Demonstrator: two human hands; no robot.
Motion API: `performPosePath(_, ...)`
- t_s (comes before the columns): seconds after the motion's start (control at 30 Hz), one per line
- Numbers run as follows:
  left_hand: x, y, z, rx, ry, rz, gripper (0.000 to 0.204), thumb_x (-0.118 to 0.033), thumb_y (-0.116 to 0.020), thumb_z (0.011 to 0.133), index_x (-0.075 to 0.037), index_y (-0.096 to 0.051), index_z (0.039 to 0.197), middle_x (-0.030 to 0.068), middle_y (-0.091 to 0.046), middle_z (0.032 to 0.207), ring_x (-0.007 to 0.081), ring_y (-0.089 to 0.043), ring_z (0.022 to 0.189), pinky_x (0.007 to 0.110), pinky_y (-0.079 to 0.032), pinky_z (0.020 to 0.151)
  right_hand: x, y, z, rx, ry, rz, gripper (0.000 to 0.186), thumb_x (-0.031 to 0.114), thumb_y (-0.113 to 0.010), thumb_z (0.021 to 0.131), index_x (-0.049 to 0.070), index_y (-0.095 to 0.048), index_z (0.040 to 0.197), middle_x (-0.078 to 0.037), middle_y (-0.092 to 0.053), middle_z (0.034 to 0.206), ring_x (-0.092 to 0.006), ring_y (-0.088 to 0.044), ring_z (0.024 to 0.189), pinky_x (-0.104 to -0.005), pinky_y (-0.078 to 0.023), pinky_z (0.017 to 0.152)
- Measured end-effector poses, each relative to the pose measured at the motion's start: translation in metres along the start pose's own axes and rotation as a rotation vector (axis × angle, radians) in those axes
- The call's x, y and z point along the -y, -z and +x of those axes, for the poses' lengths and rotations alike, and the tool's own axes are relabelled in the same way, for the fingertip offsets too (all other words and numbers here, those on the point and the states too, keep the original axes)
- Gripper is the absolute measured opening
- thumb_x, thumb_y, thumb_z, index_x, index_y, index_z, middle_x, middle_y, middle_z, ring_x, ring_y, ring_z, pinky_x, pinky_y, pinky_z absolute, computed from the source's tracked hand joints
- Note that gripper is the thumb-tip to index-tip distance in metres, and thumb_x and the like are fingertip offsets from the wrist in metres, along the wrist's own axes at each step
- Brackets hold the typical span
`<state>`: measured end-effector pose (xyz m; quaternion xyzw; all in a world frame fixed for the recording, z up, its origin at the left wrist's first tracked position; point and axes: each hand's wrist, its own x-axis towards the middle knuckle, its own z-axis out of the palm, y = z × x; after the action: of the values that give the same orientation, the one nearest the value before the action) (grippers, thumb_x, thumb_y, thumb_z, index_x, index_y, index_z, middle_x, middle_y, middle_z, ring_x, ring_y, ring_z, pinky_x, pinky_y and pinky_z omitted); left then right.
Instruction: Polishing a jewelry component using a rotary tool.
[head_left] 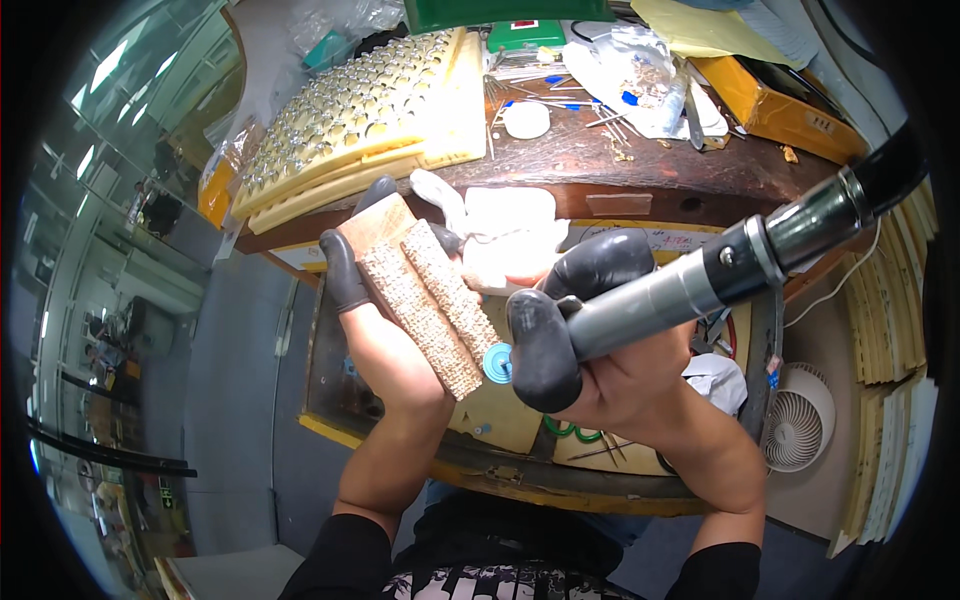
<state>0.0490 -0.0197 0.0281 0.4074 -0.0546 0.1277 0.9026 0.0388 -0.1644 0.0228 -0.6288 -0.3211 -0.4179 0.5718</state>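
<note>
My left hand (385, 350), with black finger covers, is closed around a wooden block (383, 224). Two long strips with a rough, beaded, pale gold surface lie side by side along the block: a left strip (420, 325) and a right strip (450, 285). In my right hand (630, 380), also wearing black finger covers, is a grey rotary handpiece (660, 300) with a dark cable end at upper right. Its small blue disc (497, 363) is at the near end of the right strip; whether it touches cannot be told. A white-wrapped pad (510, 215) sits behind my hands.
An open drawer (490, 475) below holds green-handled scissors (570, 430). On the wooden bench (740, 180) stand a cream tray (455, 130) of round metal pieces, a white round container (527, 120) and an orange box (790, 115). A white fan (800, 420) is at right.
</note>
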Motion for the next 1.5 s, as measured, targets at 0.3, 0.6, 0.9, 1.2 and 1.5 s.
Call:
performPosePath(0.3,0.000,-0.002,-0.001,-0.037,-0.020,0.022,0.061,-0.053,-0.032,0.106,-0.005,-0.049,0.140,0.0076,-0.060,0.115,0.0187,-0.056,0.094,0.033,-0.049,0.082,-0.001,0.000,0.000,0.017,0.020,-0.011,0.010,-0.004,-0.070,0.082,-0.006,-0.060,0.078,-0.011,-0.060,0.077,-0.0153,-0.061,0.064,-0.0302,-0.056,0.062)
performPosePath(0.6,0.000,-0.001,-0.001,-0.003,0.002,-0.010,0.061,-0.054,-0.030,0.106,-0.008,-0.049,0.141,0.0067,-0.061,0.113,0.0178,-0.057,0.091,0.031,-0.051,0.074,0.002,0.004,0.004,0.031,-0.005,-0.019,0.011,-0.003,-0.070,0.081,-0.004,-0.061,0.075,-0.009,-0.060,0.073,-0.0145,-0.061,0.061,-0.0282,-0.053,0.057)
performPosePath(0.9,0.001,-0.003,-0.001,-0.050,-0.023,0.035,0.063,-0.055,-0.029,0.105,-0.007,-0.049,0.141,0.0077,-0.061,0.112,0.0178,-0.058,0.091,0.032,-0.051,0.076,-0.002,0.001,0.002,-0.003,0.017,-0.024,0.011,-0.003,-0.070,0.081,-0.005,-0.061,0.075,-0.009,-0.061,0.074,-0.0133,-0.062,0.061,-0.0286,-0.055,0.059)
performPosePath(1.2,0.001,0.000,-0.001,-0.028,-0.029,0.050,0.063,-0.055,-0.032,0.105,-0.006,-0.048,0.142,0.0079,-0.062,0.111,0.0180,-0.058,0.092,0.033,-0.051,0.080,-0.004,0.002,0.000,0.030,-0.003,-0.007,0.011,-0.002,-0.068,0.084,-0.006,-0.062,0.075,-0.010,-0.064,0.075,-0.0134,-0.063,0.061,-0.0295,-0.058,0.063)
performPosePath(1.5,-0.001,0.004,0.001,-0.004,-0.023,0.043,0.064,-0.055,-0.031,0.105,-0.006,-0.049,0.142,0.0080,-0.063,0.107,0.0168,-0.059,0.089,0.033,-0.052,0.078,-0.005,0.003,0.000,0.048,0.058,-0.027,0.009,-0.003,-0.068,0.083,-0.007,-0.063,0.077,-0.010,-0.063,0.077,-0.0144,-0.062,0.061,-0.0289,-0.057,0.063)
